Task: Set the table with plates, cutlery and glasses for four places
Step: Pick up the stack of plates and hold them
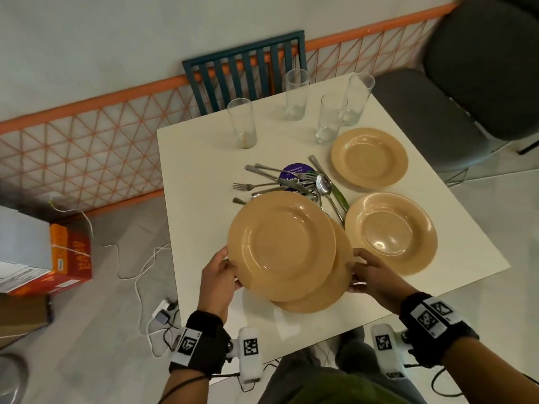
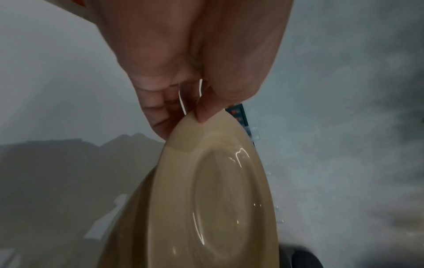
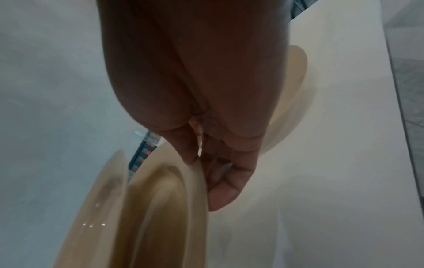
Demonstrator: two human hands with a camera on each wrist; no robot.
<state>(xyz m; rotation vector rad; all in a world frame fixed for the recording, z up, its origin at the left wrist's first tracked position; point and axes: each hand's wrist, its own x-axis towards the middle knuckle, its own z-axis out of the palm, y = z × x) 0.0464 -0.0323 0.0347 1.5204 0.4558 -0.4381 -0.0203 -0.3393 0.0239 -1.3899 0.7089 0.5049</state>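
My left hand [image 1: 226, 272] pinches the left rim of a tan upper plate [image 1: 281, 246], thumb on top, held above the white table [image 1: 204, 158]. In the left wrist view that hand [image 2: 197, 108] grips the upper plate's [image 2: 213, 190] rim. My right hand [image 1: 361, 272] grips the right rim of a lower plate [image 1: 335, 287] that sits partly under the upper one; the right wrist view shows the hand [image 3: 206, 163] on the lower plate [image 3: 165, 208]. Two more tan plates [image 1: 390, 233] [image 1: 369, 157] lie on the table at right. A heap of cutlery [image 1: 291, 182] lies mid-table. Several tall glasses [image 1: 242, 123] [image 1: 331, 119] stand at the back.
A purple round sticker [image 1: 296, 170] lies under the cutlery. A dark slatted chair [image 1: 248, 68] stands behind the table, a grey padded chair [image 1: 455, 91] at right. On the floor at left are an orange box [image 1: 70, 258] and white cables [image 1: 140, 272].
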